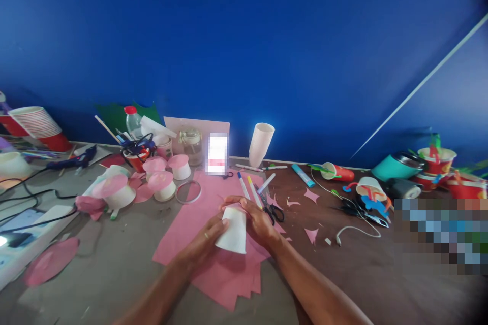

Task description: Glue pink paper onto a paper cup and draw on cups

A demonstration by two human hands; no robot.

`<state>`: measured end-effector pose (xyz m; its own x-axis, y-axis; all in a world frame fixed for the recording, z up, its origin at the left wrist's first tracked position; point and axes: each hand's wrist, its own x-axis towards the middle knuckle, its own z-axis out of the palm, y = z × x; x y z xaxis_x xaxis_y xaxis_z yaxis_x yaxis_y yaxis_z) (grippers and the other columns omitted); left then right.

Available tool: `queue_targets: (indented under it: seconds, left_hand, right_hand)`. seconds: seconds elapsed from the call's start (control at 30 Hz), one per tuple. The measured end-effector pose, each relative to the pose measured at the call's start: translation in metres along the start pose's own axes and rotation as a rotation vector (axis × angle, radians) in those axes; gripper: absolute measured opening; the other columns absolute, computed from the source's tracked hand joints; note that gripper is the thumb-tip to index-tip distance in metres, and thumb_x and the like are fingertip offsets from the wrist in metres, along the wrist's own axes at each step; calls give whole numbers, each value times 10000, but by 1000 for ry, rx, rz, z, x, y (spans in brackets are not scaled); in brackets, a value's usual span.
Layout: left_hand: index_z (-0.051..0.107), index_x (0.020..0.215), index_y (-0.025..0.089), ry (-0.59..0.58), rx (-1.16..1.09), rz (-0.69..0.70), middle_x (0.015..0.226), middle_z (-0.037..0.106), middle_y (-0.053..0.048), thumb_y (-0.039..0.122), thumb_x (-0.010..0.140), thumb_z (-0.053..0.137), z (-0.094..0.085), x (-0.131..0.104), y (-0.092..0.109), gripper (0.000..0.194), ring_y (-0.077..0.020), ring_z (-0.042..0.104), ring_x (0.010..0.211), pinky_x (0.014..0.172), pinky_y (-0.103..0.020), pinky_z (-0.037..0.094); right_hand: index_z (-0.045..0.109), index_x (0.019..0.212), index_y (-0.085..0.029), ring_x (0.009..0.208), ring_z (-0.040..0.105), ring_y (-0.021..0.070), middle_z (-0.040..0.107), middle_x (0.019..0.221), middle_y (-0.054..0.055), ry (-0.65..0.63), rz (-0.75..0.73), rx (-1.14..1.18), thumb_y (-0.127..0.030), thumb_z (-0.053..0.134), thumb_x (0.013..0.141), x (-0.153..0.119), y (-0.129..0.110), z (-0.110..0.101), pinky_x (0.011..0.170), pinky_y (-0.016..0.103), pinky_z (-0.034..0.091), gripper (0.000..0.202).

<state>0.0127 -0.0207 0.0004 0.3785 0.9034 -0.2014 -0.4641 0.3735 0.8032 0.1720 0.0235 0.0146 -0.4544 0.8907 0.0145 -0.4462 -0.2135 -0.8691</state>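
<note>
A white paper cup (pixel 233 232) is held with its wide rim toward me and its narrow end away, over pink paper sheets (pixel 213 279). My left hand (pixel 210 236) is closed around its left side, with the thumb on the wall. My right hand (pixel 259 221) grips it at the upper right, fingers at the narrow end. A bit of pink paper (pixel 237 206) shows at that end under the fingers; whether it is stuck on cannot be seen. Black-handled scissors (pixel 275 212) and several markers (pixel 244 185) lie just beyond my right hand.
White cups with pink tops (pixel 163 185) stand at the left, near a tape roll (pixel 188 192). A stack of white cups (pixel 262 143) leans at the back. Pink scraps (pixel 311 235), a cable (pixel 360 228) and a teal tumbler (pixel 396 166) lie right; a power strip (pixel 41 226) lies left.
</note>
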Motion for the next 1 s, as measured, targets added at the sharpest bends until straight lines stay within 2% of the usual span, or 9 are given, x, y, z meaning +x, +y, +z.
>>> queue_targets:
  seconds: [0.27, 0.4, 0.53, 0.67, 0.87, 1.0]
  left_hand:
    - [736, 1142, 193, -35, -36, 15, 877, 709, -56, 444, 817, 781, -3, 4, -5, 414, -140, 604, 728, 639, -203, 439]
    - [755, 1111, 210, 14, -36, -5, 876, 723, -65, 427, 824, 778, 2, 1, -1, 361, -168, 630, 767, 673, -225, 456]
    - [766, 1040, 205, 37, -50, -29, 882, 716, -46, 405, 841, 765, 6, -1, 4, 282, -167, 621, 777, 673, -226, 446]
    - [757, 1044, 152, 66, -41, -29, 879, 703, -48, 416, 827, 778, 7, -1, 5, 342, -159, 607, 769, 681, -230, 441]
    - [775, 982, 176, 110, -43, -31, 875, 717, -82, 449, 753, 826, 9, 2, 3, 361, -205, 616, 790, 688, -261, 459]
    - [758, 971, 160, 101, -52, -40, 863, 711, -49, 433, 807, 787, 10, 2, 5, 320, -176, 612, 783, 694, -249, 453]
  right_hand:
    - [731, 1026, -187, 927, 712, 256, 775, 969, 105, -8, 2, -23, -551, 659, 859, 1, 5, -5, 821, 368, 554, 407]
    - [741, 1039, -193, 954, 698, 238, 773, 1040, 106, 12, -21, -19, -508, 639, 882, 2, 11, -8, 854, 350, 534, 366]
    - [752, 1015, -198, 896, 700, 246, 783, 990, 107, 52, 7, 17, -507, 675, 850, 3, 12, -7, 823, 361, 531, 358]
    - [756, 995, -195, 909, 703, 255, 783, 965, 101, 77, 18, 32, -514, 705, 824, 3, 11, -5, 838, 371, 527, 365]
    - [755, 989, -193, 946, 702, 248, 772, 1009, 101, 72, -4, 25, -506, 687, 846, 3, 13, -7, 874, 367, 520, 351]
    - [749, 998, -189, 916, 701, 245, 772, 985, 92, 68, 3, 42, -494, 687, 847, 4, 15, -8, 837, 358, 526, 345]
